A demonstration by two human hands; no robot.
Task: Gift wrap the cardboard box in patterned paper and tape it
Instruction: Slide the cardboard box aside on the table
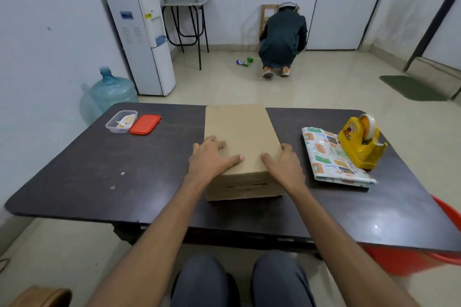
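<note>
Hidden past the right side of the plain brown cardboard box [239, 132]: fingers of the right hand [284, 167]. Cut off at the frame edge: round red plastic tub [399, 262]. Too small to tell: contents of the clear rectangular plastic container [111, 124]

The cardboard box [240, 137] is plain tan-brown, no print at all. The table [124, 169] is a dark, nearly black brown with faint wood grain. The patterned paper [329, 159] is whitish with little teal, orange, green and navy picture blocks. The tape dispenser [359, 149] is bright yellow, the tub lid [145, 124] red, the water jug [112, 92] pale blue, and the bucket [424, 257] orange-red.
</note>
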